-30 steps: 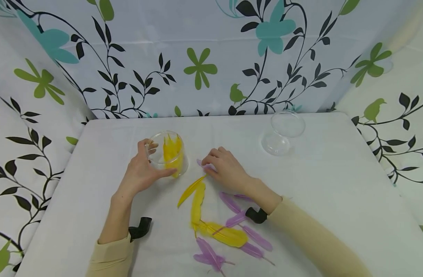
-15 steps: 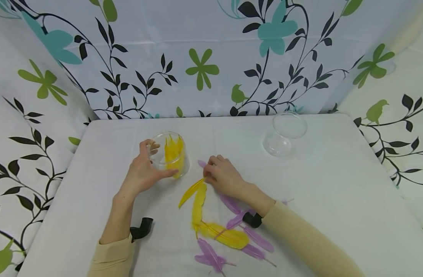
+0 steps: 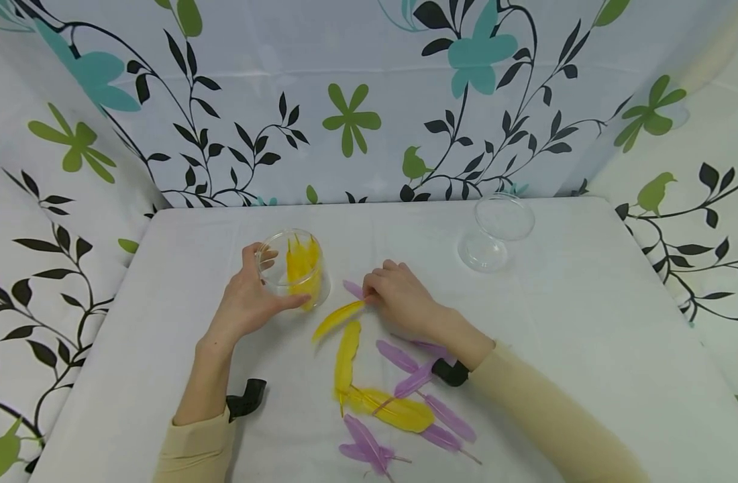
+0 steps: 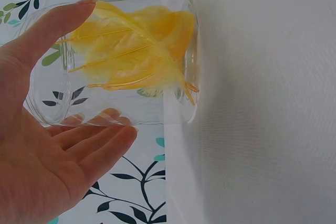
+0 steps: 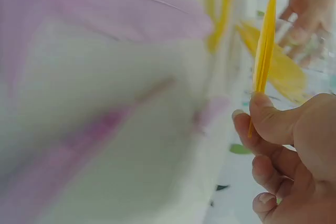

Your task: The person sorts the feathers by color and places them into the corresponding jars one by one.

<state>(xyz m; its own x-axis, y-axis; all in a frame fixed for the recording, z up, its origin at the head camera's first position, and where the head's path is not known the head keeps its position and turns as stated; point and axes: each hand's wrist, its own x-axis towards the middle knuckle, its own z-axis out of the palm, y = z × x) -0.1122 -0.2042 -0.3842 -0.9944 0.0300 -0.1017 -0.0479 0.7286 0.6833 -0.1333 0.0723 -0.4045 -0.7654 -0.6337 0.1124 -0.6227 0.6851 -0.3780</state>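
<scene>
On the left side of the table my left hand [image 3: 245,298] grips a clear jar [image 3: 272,272], thumb on the near side and fingers round the far side. Several yellow feathers [image 4: 131,51] stand inside the jar, as the left wrist view shows. My right hand [image 3: 402,298] pinches the quill of a yellow feather [image 5: 266,40] between thumb and forefinger. That feather points left toward the jar, apart from it. Below it lie a yellow feather [image 3: 347,359] and another yellow feather [image 3: 399,410]. A purple feather [image 3: 353,289] shows just beyond my right fingertips.
Several purple feathers lie near my right forearm, among them one purple feather [image 3: 450,417]; two more cross near the front, topped by a purple feather [image 3: 365,443]. A clear round lid [image 3: 486,251] sits at the back right. Black wrist mounts [image 3: 246,399] are on both arms.
My right hand has taken a yellow feather by its quill and raised it slightly, swinging it flatter and away from the yellow feather beside it. My left hand and the jar have stayed put.
</scene>
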